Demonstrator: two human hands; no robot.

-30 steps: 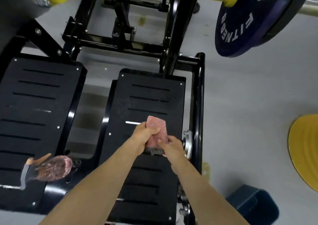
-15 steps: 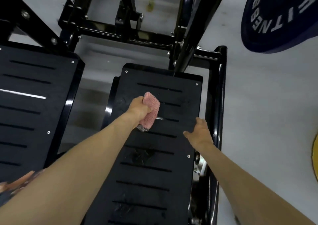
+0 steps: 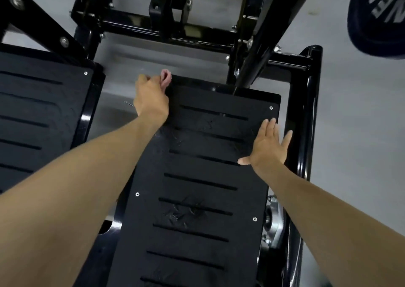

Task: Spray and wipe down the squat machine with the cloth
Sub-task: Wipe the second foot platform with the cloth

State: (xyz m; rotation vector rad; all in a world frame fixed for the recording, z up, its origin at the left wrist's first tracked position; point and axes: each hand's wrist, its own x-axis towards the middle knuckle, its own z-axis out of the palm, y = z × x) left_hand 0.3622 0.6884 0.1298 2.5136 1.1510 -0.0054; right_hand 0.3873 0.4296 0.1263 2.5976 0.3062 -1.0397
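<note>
Pink cloth (image 3: 166, 77) sits bunched at the far left corner of the right footplate (image 3: 197, 177), gripped in the left hand (image 3: 151, 99). The right hand (image 3: 268, 146) lies flat on the plate's right edge, fingers spread. Smears (image 3: 182, 212) show mid-plate, so wiping looks unfinished, with the left footplate (image 3: 43, 111) probably still to do.

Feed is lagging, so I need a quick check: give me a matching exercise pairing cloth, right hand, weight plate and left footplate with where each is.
1 cloth
2 right hand
3 weight plate
4 left footplate

a top right of view
b left of view, no hand on it
c open, at right footplate's right edge
d gripped in left hand

Pairs: 1-d, 2-c, 3-a, 4-b
</note>
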